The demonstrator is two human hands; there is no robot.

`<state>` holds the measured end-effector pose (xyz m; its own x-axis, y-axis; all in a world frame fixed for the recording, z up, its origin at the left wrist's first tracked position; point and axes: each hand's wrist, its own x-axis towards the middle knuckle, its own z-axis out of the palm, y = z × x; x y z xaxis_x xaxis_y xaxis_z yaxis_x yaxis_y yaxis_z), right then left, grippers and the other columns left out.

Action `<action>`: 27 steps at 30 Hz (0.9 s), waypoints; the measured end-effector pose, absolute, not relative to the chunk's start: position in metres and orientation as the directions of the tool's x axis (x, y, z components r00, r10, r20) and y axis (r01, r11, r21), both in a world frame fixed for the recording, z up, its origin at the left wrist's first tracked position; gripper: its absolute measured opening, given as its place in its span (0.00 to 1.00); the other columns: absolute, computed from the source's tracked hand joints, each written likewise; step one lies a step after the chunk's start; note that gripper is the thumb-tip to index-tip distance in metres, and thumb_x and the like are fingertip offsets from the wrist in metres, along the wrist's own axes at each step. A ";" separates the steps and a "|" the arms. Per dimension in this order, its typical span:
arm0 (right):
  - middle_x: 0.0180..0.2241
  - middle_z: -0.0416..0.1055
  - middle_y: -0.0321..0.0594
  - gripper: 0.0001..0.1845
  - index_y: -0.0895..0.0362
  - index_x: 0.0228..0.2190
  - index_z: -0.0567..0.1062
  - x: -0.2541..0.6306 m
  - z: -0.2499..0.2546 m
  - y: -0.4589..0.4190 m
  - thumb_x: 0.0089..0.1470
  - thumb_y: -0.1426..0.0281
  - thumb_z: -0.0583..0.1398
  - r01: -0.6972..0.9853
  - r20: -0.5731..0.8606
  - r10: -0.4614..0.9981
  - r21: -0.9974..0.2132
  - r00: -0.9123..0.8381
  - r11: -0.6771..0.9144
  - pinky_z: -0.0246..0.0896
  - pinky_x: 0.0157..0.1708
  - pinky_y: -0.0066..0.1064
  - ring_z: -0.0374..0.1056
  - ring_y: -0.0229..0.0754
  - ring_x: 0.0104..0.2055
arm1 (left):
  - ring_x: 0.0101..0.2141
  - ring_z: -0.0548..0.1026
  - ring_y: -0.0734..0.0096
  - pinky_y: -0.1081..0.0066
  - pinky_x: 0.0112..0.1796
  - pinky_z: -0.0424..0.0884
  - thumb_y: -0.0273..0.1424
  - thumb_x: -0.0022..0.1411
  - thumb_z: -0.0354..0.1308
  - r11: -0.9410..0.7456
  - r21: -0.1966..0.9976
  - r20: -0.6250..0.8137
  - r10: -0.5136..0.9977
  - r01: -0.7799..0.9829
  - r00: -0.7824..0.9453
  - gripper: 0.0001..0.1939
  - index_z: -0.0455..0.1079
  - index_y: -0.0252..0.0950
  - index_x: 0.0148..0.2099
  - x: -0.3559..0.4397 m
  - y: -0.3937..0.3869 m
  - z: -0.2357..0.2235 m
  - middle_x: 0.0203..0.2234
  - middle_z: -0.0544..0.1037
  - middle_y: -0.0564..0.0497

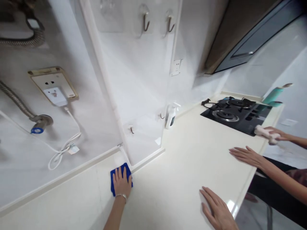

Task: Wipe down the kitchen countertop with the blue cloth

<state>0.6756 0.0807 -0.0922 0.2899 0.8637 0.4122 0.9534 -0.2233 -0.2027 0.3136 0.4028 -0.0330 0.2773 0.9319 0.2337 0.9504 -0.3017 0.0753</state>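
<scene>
A folded blue cloth (112, 184) lies on the pale countertop, against the corner where the wall juts out. My left hand (122, 183), with a bracelet at the wrist, presses flat on top of it, fingers stretched and apart. The cloth sticks out around the fingers. Toward the counter's front edge, my right hand (216, 207) rests palm down on the bare surface. Its fingers are extended and hold nothing; the wrist is cut off by the frame.
At the right, another person's hand (247, 156) lies on the countertop (172, 182); their other holds a whitish cloth (266, 134) beside the black gas hob (232, 111). A white spray bottle (171, 116) stands by the wall. A plugged-in white adapter (55, 95) trails a cable.
</scene>
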 end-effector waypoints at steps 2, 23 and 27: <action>0.63 0.61 0.45 0.30 0.53 0.62 0.61 0.675 -0.093 0.082 0.63 0.55 0.52 0.952 0.429 0.854 -0.207 0.295 -0.225 0.62 0.57 0.48 0.60 0.54 0.62 | 0.67 0.54 0.47 0.47 0.66 0.50 0.41 0.65 0.46 -0.317 0.051 0.253 0.921 0.947 0.295 0.31 0.60 0.33 0.67 0.311 0.368 -0.041 0.66 0.60 0.38; 0.62 0.62 0.45 0.28 0.54 0.61 0.63 0.669 -0.078 0.088 0.61 0.64 0.54 0.935 0.492 0.806 -0.291 0.328 -0.203 0.59 0.60 0.48 0.58 0.52 0.64 | 0.69 0.45 0.46 0.43 0.67 0.46 0.46 0.66 0.46 -0.702 0.207 0.186 0.712 0.681 0.677 0.35 0.51 0.38 0.70 0.538 0.309 -0.048 0.70 0.49 0.39; 0.63 0.61 0.43 0.28 0.51 0.63 0.61 0.670 -0.074 0.087 0.62 0.65 0.54 0.926 0.460 0.819 -0.311 0.343 -0.213 0.61 0.60 0.48 0.57 0.52 0.64 | 0.69 0.45 0.47 0.44 0.67 0.44 0.44 0.66 0.46 -0.708 0.219 0.200 0.706 0.672 0.679 0.34 0.51 0.37 0.70 0.578 0.339 -0.049 0.70 0.50 0.40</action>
<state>0.6703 0.0870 -0.0736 0.3427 0.8189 0.4604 0.9262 -0.2126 -0.3114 0.5781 0.3386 -0.0492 0.6791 0.7064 0.1996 0.6716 -0.7077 0.2193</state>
